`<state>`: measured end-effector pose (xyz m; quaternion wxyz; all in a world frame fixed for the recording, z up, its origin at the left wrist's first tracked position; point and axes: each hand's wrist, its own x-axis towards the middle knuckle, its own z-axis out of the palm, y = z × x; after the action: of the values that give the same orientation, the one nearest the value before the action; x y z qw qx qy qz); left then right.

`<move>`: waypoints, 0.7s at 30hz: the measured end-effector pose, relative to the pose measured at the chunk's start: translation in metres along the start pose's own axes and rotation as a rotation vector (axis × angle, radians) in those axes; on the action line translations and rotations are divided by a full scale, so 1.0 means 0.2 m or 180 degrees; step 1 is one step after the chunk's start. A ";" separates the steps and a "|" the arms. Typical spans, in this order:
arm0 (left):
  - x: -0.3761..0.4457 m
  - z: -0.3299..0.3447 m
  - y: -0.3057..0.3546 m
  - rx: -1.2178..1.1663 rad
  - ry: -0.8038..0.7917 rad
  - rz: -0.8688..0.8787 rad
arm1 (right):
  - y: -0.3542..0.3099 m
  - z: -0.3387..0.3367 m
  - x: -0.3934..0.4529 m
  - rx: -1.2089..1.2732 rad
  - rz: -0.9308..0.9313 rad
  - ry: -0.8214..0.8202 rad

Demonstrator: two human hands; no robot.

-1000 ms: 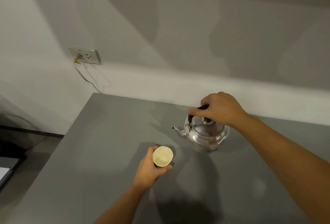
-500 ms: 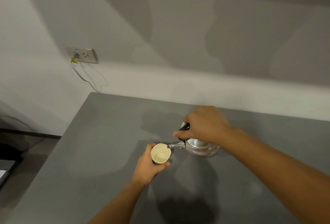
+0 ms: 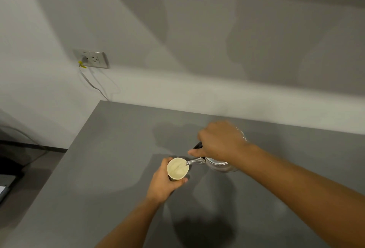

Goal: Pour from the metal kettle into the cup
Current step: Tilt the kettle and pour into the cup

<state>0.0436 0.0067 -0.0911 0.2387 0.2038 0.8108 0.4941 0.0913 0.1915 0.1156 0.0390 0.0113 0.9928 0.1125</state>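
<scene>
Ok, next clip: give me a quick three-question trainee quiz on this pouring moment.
1. True or false: the metal kettle stands flat on the grey table.
2. Which hand steadies the cup?
3. The spout tip is: A) over the cup's rim, B) far from the cup, C) pointing at the wall.

Key:
1. False; the right hand holds it tilted by its handle.
2. The left hand.
3. A.
</scene>
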 end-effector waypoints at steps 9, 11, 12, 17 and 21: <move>-0.01 0.00 0.00 -0.0001 0.0015 -0.0017 | -0.03 -0.04 -0.01 -0.0095 -0.0020 -0.0061; -0.01 0.00 0.00 -0.0004 0.0011 -0.0015 | -0.04 -0.05 -0.01 -0.0113 -0.0020 -0.0071; -0.01 0.00 0.00 -0.0009 0.0010 -0.0015 | -0.04 -0.05 -0.01 -0.0123 -0.0015 -0.0073; -0.01 0.00 0.01 0.0012 0.0005 -0.0011 | -0.04 -0.05 -0.02 -0.0162 -0.0014 -0.0062; -0.01 0.00 0.01 -0.0005 -0.0003 -0.0022 | -0.04 -0.05 -0.02 -0.0174 -0.0002 -0.0044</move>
<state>0.0447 0.0062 -0.0891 0.2411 0.2010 0.8109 0.4938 0.0936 0.1816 0.1248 0.0462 0.0106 0.9891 0.1394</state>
